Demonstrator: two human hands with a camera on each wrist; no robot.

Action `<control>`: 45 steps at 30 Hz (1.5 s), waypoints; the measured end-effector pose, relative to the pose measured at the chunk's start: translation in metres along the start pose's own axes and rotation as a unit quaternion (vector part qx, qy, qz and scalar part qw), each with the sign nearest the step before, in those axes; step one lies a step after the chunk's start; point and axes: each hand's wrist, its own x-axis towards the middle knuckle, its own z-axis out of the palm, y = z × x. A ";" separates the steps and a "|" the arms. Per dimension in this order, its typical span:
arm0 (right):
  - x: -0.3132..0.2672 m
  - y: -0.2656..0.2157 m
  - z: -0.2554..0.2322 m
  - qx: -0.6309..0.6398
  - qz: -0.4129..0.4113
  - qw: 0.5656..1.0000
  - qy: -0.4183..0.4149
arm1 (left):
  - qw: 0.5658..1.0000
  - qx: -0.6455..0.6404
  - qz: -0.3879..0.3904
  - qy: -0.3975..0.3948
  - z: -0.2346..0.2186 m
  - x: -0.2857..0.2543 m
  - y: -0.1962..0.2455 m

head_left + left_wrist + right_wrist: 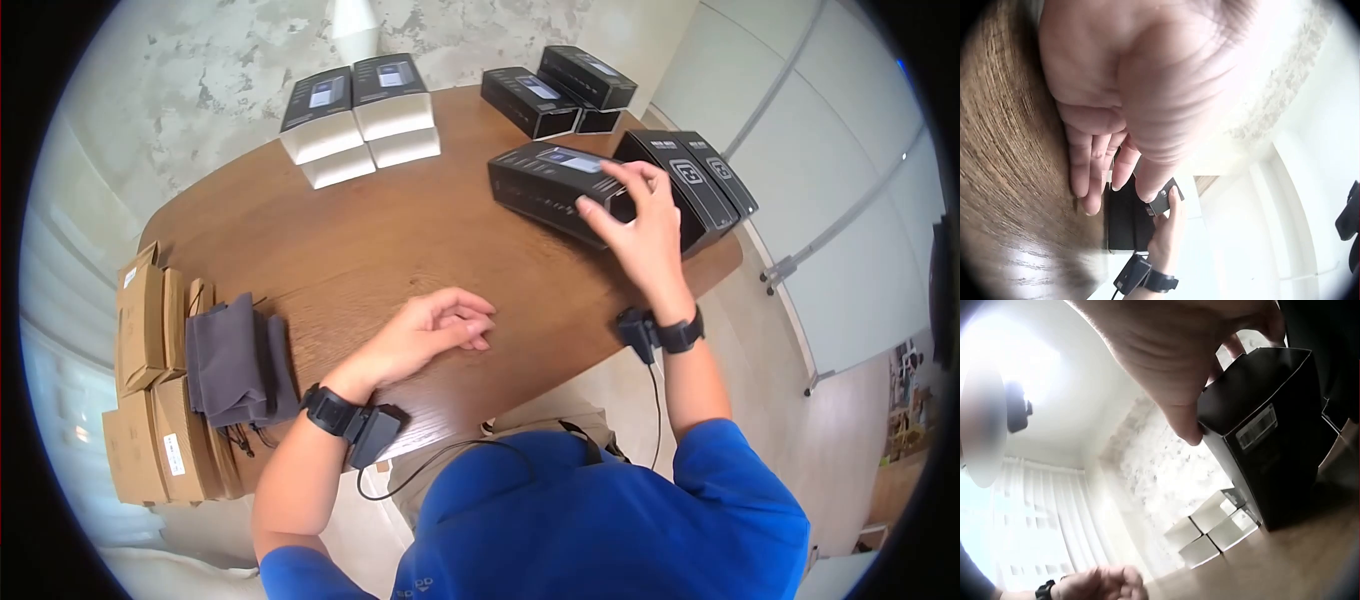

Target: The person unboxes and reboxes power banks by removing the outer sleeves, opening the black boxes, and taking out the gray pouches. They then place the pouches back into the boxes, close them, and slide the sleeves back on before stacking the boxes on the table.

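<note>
The right hand (645, 220) grips one end of the black box (545, 190), whose long axis runs leftward from it near the surface's (350, 240) right edge; the left hand (425, 332), relaxed, unladen, is farther, near the front edge.

R hand (648, 225) fwd, L hand (428, 332) loose

Your worktop (400, 240) looks like grained wood with a soft sheen. Right of upper centre in the head view, your black carton (540, 197) is smooth printed cardboard; at left, matt brown cardboard boxes (143, 335) adjoin soft, matt grey cloth (232, 362).
</note>
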 end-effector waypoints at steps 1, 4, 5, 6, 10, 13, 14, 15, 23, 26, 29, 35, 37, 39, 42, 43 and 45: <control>-0.011 -0.009 -0.004 -0.019 -0.025 0.999 0.012 | 1.000 0.002 0.016 0.020 0.001 0.001 0.002; -0.042 -0.024 -0.013 0.111 -0.034 0.990 -0.076 | 0.982 0.066 0.094 0.147 -0.001 0.005 0.001; -0.050 -0.028 -0.013 0.235 -0.020 0.962 -0.136 | 0.953 0.123 0.141 0.237 -0.006 0.006 0.000; -0.053 -0.033 -0.017 0.321 -0.030 0.920 -0.222 | 0.938 0.120 0.153 0.286 -0.012 0.006 0.000; -0.035 -0.035 -0.004 0.308 -0.199 0.901 -0.231 | 0.875 0.140 0.187 0.425 -0.031 0.003 0.005; 0.001 -0.035 0.013 0.285 -0.247 0.897 -0.231 | 0.857 0.149 0.186 0.456 -0.034 0.002 0.004; 0.011 -0.038 0.019 0.268 -0.269 0.892 -0.245 | 0.867 0.135 0.172 0.447 -0.033 0.002 0.002; 0.020 -0.043 0.025 0.252 -0.291 0.886 -0.259 | 0.867 0.153 0.169 0.443 -0.035 0.002 0.000; 0.027 -0.062 0.069 0.156 -0.416 0.838 -0.316 | 0.911 0.184 0.090 0.357 -0.040 -0.002 0.000; 0.027 -0.061 0.066 0.141 -0.390 0.845 -0.337 | 0.881 0.175 0.120 0.422 -0.039 0.001 -0.004; 0.032 -0.052 0.069 0.141 -0.360 0.861 -0.331 | 0.845 0.164 0.140 0.489 -0.040 -0.001 -0.002; 0.057 -0.013 0.089 0.256 -0.130 0.926 -0.247 | 0.842 0.213 0.102 0.485 -0.041 -0.004 -0.002; 0.057 0.005 0.109 0.303 -0.022 0.905 -0.299 | 0.847 0.289 -0.033 0.444 -0.044 -0.010 0.008; 0.055 0.009 0.116 0.345 0.083 0.870 -0.343 | 0.868 0.274 -0.047 0.411 -0.043 -0.012 0.013; 0.054 0.005 0.117 0.377 0.137 0.843 -0.359 | 0.895 0.240 -0.033 0.375 -0.043 -0.014 0.013; 0.052 0.003 0.117 0.419 0.156 0.822 -0.353 | 0.902 0.219 -0.007 0.371 -0.043 -0.013 0.011; 0.049 0.000 0.117 0.460 0.174 0.799 -0.347 | 0.897 0.209 0.012 0.388 -0.043 -0.011 0.007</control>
